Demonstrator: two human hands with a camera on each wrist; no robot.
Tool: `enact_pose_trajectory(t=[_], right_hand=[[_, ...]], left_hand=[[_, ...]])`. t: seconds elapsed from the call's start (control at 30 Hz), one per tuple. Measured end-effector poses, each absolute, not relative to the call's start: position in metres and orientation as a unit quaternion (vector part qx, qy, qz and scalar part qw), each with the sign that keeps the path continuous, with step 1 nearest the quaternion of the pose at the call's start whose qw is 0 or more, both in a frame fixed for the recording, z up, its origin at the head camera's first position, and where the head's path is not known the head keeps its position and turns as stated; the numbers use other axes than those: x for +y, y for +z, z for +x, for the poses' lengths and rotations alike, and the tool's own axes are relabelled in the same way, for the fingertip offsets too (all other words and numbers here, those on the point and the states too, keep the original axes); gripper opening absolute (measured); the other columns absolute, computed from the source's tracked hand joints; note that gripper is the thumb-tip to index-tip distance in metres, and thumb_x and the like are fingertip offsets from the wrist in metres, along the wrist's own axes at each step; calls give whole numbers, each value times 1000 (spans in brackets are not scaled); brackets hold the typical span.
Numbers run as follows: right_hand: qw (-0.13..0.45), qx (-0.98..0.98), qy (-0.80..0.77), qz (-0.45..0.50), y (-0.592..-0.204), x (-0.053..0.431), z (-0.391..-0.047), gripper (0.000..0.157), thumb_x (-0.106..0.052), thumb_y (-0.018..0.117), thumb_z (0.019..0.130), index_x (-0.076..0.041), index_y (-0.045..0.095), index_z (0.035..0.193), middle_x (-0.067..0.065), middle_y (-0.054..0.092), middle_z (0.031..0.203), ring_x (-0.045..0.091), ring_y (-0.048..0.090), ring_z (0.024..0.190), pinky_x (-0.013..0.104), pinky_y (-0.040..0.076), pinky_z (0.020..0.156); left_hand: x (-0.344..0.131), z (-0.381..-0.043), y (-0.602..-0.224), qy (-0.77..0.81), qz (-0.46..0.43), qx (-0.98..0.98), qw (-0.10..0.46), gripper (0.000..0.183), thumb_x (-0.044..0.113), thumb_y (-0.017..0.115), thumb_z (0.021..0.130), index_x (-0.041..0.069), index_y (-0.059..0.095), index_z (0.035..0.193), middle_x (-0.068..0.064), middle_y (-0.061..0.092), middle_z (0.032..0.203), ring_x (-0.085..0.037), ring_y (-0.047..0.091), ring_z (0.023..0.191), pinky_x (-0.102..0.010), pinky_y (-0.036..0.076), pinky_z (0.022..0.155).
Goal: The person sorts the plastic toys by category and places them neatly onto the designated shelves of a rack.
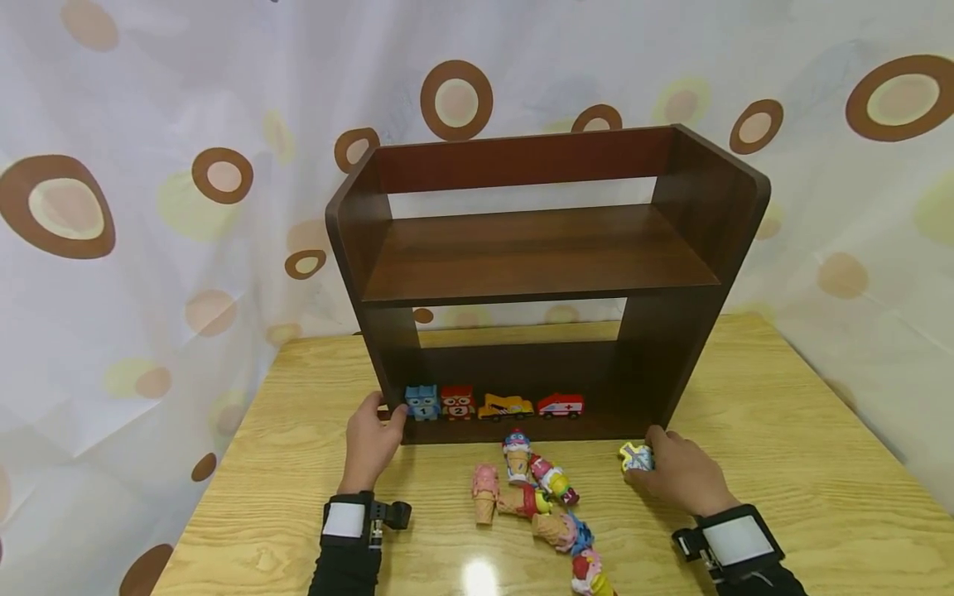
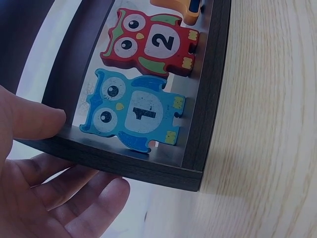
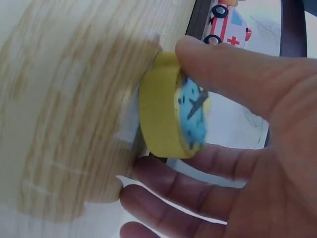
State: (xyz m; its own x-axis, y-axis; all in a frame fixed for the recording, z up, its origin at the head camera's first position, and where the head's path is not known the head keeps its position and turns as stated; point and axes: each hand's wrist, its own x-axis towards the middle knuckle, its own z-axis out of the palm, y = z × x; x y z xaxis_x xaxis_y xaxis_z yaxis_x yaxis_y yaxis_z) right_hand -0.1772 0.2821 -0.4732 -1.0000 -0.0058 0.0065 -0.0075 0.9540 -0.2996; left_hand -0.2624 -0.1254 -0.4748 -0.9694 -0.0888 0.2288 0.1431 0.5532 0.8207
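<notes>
A dark brown wooden shelf [image 1: 544,252] stands on the table. My left hand [image 1: 375,440] grips its left side panel low down, thumb inside and fingers outside. Just inside that panel stand a blue owl block [image 2: 133,109] marked 1 and a red owl block [image 2: 151,42] marked 2. A yellow toy truck [image 1: 505,406] and a red-and-white toy ambulance [image 1: 561,405] are lined up to their right. My right hand [image 1: 686,473] pinches a small yellow toy clock [image 3: 161,111] with a blue face, in front of the shelf's lower right corner.
Several toy ice cream cones lie loosely in front of the shelf, among them a pink one [image 1: 484,493] and a red-and-yellow one [image 1: 590,574] near the bottom edge. Behind the wooden table [image 1: 253,513] hangs a white cloth [image 1: 283,83] with brown circles.
</notes>
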Motion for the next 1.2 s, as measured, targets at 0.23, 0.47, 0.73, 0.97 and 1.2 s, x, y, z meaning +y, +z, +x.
enact_pose_trajectory(t=[0.23,0.47,0.73,0.97,1.2], right_hand=[[14,-984,175,8,-475,279,-176,58,-36,80,71,-1,47,102,7,60,75,18,54,62,33,43,50],[50,-981,185,31,-479,276,-178,36,-15,75,76,-4,50,99,11,65,80,19,56,64,38,48,55],[116,-968,205,88,-470,275,-178,31,-7,73,78,0,59,105,14,65,92,22,60,76,43,53,66],[196,-949,216,119,-448,268,-179,28,-1,70,81,3,62,108,15,56,92,20,52,72,36,51,61],[250,-937,212,120,-428,261,-182,32,-3,70,83,2,60,112,18,60,97,25,57,78,43,54,65]], left_hand=[[-125,-262,-475,-473,-17,-872,124,31,21,60,92,2,58,117,-20,62,119,-33,63,98,-45,56,74],[-125,-262,-474,-474,-17,-871,127,31,21,60,92,2,59,116,-20,63,118,-32,63,97,-45,56,73],[-126,-262,-474,-473,-14,-872,124,31,22,60,92,2,58,117,-19,62,119,-32,62,98,-45,56,74],[-126,-261,-474,-472,-15,-872,127,31,21,60,92,2,58,116,-20,63,119,-32,63,98,-44,57,73],[-125,-261,-474,-469,-21,-874,129,31,22,60,92,1,59,115,-21,63,119,-33,63,99,-46,56,74]])
